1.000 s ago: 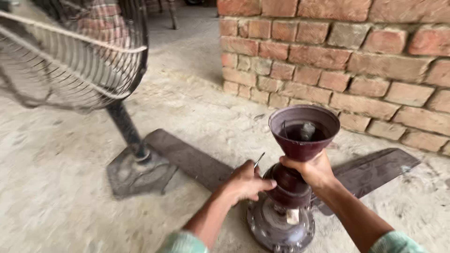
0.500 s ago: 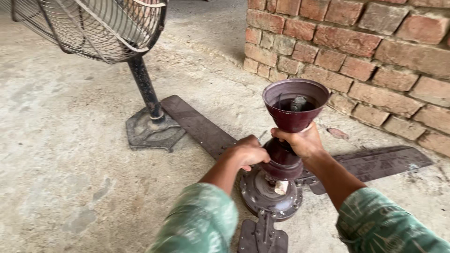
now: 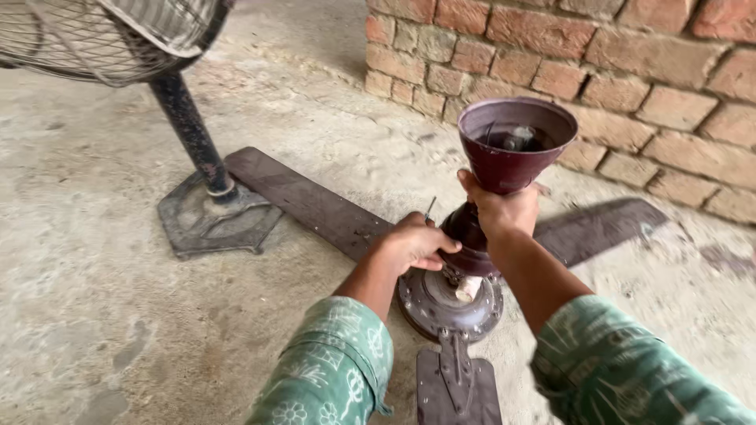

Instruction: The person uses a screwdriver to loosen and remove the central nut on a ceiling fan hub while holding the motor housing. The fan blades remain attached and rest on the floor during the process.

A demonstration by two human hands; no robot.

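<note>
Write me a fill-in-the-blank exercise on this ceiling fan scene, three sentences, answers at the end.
1. The right hand grips the maroon canopy cup whose open mouth faces ____.
2. The ceiling fan motor lies on the concrete ____, with its blades spread out around it.
3. Behind the fan blade, the pedestal fan base stands to the ____ of the left hand in the picture.

Missing words: up; floor; left

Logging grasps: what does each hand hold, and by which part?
Right hand grips the maroon canopy cup at its narrow base. Left hand holds a thin tool against the lower cup.
</note>
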